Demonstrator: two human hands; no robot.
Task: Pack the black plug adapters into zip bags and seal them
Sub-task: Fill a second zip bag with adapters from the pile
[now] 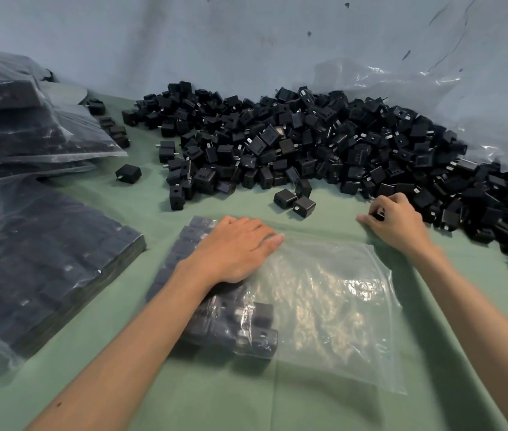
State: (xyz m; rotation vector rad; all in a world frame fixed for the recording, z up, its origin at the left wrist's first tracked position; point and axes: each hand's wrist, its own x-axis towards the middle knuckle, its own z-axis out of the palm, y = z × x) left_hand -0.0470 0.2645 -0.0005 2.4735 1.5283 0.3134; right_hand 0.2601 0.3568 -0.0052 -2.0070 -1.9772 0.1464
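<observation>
The left hand (237, 250) lies flat with its fingers straight on the clear zip bag (324, 306). It presses on the rows of packed adapters (246, 334) that fill the bag's left side, while the right side of the bag is flat film on the green table cover (153, 384). The right hand (397, 220) is at the near edge of the loose pile of black plug adapters (308, 144), just beyond the bag's far right corner. Its fingers are curled and seem to pinch a single adapter (379, 213), though only a dark sliver of it shows between them. Two stray adapters (293, 202) lie touching each other between the pile and the bag. To the left a filled bag (44, 259) lies flat on the cover, and further back more filled bags (28, 129) are stacked. A large crumpled plastic sheet (433, 98) rises behind the pile's right end, against a blue-grey backdrop (184, 42).
</observation>
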